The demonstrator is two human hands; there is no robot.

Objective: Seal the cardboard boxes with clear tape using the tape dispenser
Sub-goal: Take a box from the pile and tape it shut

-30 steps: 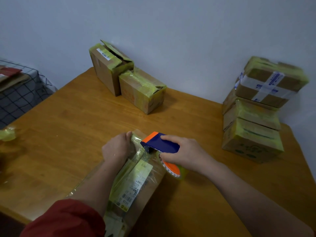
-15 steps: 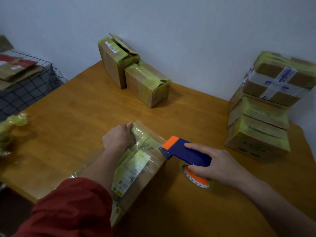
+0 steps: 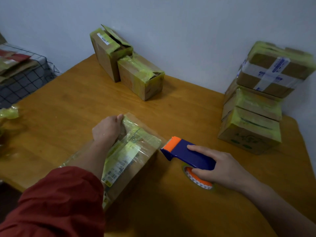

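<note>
A cardboard box (image 3: 136, 151) with yellow-green tape and a white label lies on the wooden table (image 3: 68, 108) in front of me. My left hand (image 3: 107, 129) rests on the box's far left top edge, fingers curled over it. My right hand (image 3: 220, 166) grips the blue and orange tape dispenser (image 3: 186, 153), whose orange tip sits just off the box's right edge. The tape roll (image 3: 198, 181) shows under my palm.
Two taped boxes (image 3: 130, 65) stand at the table's back by the wall, the rear one with a loose flap. A stack of taped boxes (image 3: 256, 103) fills the right side. A checked surface with cardboard (image 3: 18, 72) lies at left. Crumpled tape (image 3: 8, 113) sits at the left edge.
My right hand has drawn the dispenser from the top of the box rightward and down off its right edge. My left hand has stayed on the box.
</note>
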